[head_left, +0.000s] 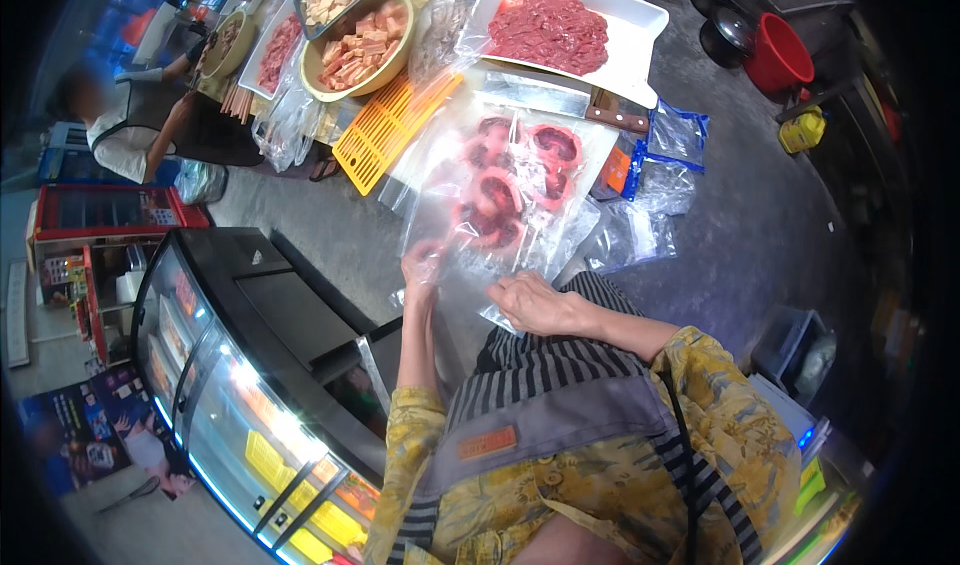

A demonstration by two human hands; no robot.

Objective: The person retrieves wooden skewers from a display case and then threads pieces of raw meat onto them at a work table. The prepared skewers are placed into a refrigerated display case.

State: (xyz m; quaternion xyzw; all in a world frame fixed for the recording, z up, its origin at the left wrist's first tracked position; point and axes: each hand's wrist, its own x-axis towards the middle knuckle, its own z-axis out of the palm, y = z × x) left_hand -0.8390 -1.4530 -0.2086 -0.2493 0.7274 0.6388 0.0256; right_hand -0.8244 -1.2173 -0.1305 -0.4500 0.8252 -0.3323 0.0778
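Observation:
A clear plastic bag lies spread over dark red meat pieces with pink rims, on a white cutting board. My left hand is at the bag's near left edge, with the film around its fingers. The near edge of the bag is pinched in my right hand, close to my striped apron. Glare on the plastic hides whether some of the meat is inside or under the film. Beyond the meat rests a cleaver with a brown wooden handle.
A white tray of sliced red meat stands behind the board, with a yellow bowl of meat chunks and an orange slotted rack leftward. Plastic packaging hangs right. A glass display case and another person are left.

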